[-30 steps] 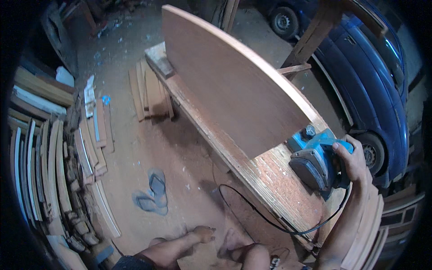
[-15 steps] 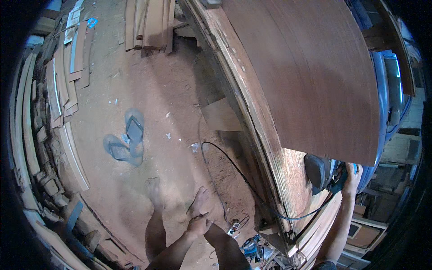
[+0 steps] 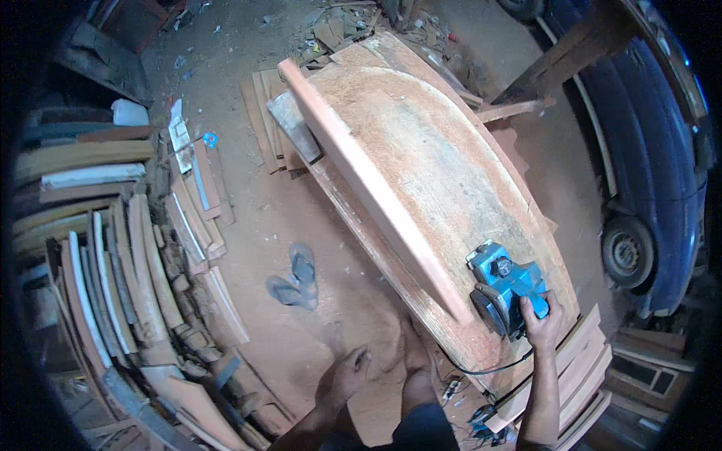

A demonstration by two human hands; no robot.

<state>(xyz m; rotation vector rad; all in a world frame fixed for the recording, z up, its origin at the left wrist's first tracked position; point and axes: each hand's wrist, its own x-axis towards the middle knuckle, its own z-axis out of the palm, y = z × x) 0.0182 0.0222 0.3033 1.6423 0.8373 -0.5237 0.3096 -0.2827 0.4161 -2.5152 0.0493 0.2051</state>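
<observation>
My right hand (image 3: 543, 322) grips the handle of a blue electric planer (image 3: 505, 284) that rests on the near end of a wide, curved wooden slab (image 3: 429, 158). A long pale plank (image 3: 368, 188) stands on edge along the slab's left side, just left of the planer. A black cable (image 3: 481, 370) runs from the planer down over the slab's edge. My left hand (image 3: 344, 376) hangs free above the dirt floor, fingers loosely apart, holding nothing. One of my bare feet (image 3: 416, 353) stands next to the slab's near edge.
A pair of flip-flops (image 3: 295, 276) lies on the dirt floor. Stacks of curved wooden boards (image 3: 128, 278) fill the left side. More boards (image 3: 263, 113) lie beyond the bench, and planks (image 3: 579, 376) are stacked at lower right. A dark blue car (image 3: 647, 158) is parked on the right.
The view has swung around. The plank now stands on edge at the slab's left, exposing the rough slab top, and the planer sits on it. My left hand has come into view.
</observation>
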